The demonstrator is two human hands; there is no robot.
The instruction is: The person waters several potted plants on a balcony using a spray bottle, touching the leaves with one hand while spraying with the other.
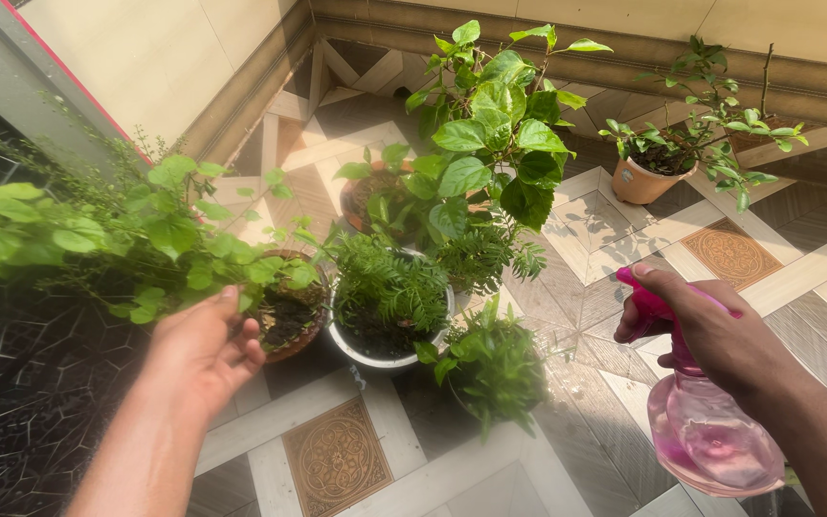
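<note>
My right hand (710, 335) grips the pink trigger head of a clear pink spray bottle (710, 436), nozzle aimed left toward a group of potted plants. My left hand (205, 349) reaches forward with loosely curled fingers, touching the leaves of a leafy plant in a brown pot (289, 321). Beside it stands a feathery plant in a white pot (380, 335). A small bushy plant (495, 369) sits nearest the bottle. A tall broad-leaved plant (495, 144) rises behind them.
Another plant in a terracotta pot (641, 180) stands at the back right by the low wall. Patterned floor tiles (729, 251) spread under everything. A dark patterned panel (21, 383) lies at the left. Cream walls close the corner behind.
</note>
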